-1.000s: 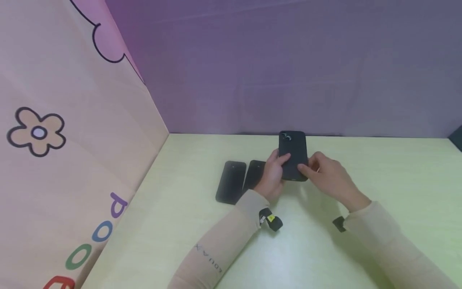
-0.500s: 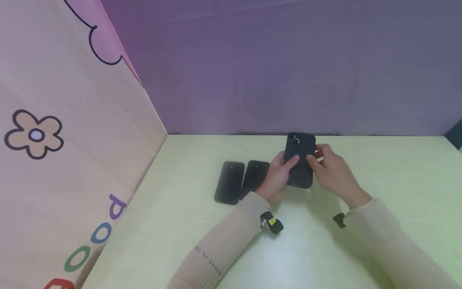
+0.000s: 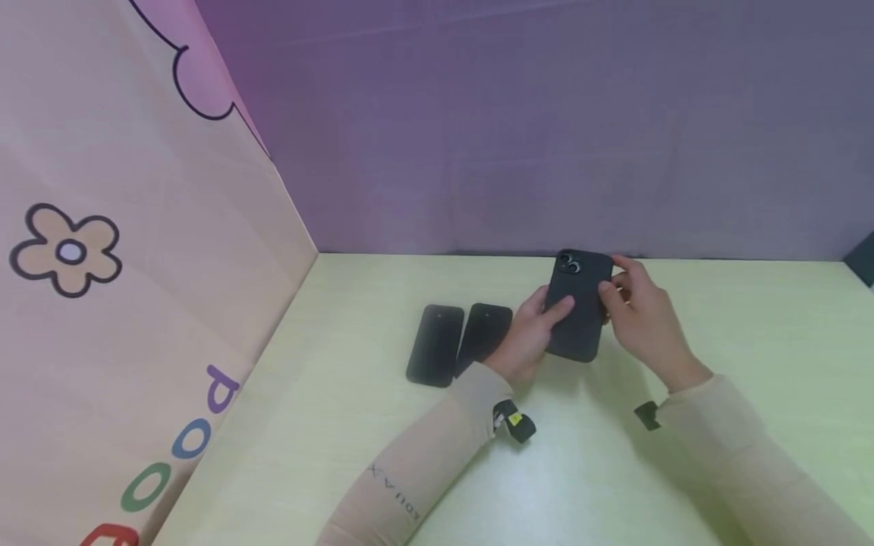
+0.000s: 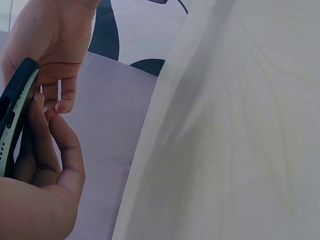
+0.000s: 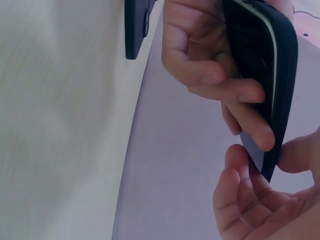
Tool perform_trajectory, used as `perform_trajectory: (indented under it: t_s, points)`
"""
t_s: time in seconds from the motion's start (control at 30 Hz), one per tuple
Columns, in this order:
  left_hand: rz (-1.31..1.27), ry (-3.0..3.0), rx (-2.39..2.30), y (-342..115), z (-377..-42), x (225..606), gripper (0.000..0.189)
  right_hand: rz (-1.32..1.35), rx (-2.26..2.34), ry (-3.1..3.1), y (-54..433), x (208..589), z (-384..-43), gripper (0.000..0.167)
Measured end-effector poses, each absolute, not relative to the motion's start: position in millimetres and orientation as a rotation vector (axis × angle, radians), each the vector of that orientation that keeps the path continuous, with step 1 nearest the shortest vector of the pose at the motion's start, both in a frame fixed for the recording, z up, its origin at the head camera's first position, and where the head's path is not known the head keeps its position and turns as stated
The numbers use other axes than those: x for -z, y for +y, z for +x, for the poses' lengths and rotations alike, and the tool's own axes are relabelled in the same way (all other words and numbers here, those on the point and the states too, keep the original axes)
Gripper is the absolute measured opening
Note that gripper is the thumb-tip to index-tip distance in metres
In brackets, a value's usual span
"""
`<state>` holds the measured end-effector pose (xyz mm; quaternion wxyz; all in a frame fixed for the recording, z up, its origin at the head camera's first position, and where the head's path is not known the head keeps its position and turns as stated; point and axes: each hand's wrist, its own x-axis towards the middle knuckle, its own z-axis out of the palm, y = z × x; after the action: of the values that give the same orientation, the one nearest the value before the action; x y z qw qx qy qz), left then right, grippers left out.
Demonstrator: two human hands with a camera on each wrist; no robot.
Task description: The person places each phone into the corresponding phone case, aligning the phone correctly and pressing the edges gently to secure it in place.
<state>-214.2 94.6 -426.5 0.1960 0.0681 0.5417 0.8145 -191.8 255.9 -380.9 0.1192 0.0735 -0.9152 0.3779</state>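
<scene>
A smartphone (image 3: 579, 315) in a dark case is held up above the table, its back and two camera lenses toward the head camera. My left hand (image 3: 527, 334) grips its left side, thumb across the back; in the right wrist view the left hand's fingers (image 5: 252, 92) lie over the dark screen side. My right hand (image 3: 645, 326) pinches the right edge near the upper corner between thumb and fingers. In the left wrist view, a pale strip of the phone (image 4: 14, 122) shows beside the dark case, with port and speaker holes at that end.
Two black phones lie side by side on the pale table (image 3: 328, 455), left of the hands: one phone (image 3: 435, 346) in full view, the other phone (image 3: 482, 334) partly behind my left hand. A purple backdrop (image 3: 546, 129) rises at the table's back edge; a printed panel (image 3: 136, 250) stands left.
The held phone has moved right and tilted clockwise, both hands moving with it. My right hand's grip has moved from the lower right corner up along the right edge.
</scene>
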Motion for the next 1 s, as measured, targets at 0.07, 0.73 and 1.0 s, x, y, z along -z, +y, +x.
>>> perform_trajectory:
  t_s: [0.07,0.73,1.0]
  points:
    - [0.223,1.481,-2.280,94.9,-213.6,427.0,0.030,0.202,-1.108,-2.666,256.8,380.1,-191.4,0.050]
    - [0.359,1.444,-2.199,94.8,-208.9,425.2,0.030,-0.041,-1.312,-2.632,269.6,379.4,-196.1,0.044]
    - [0.436,1.433,-2.164,95.9,-208.5,426.1,0.031,-0.066,-1.465,-2.570,270.1,380.7,-198.6,0.045]
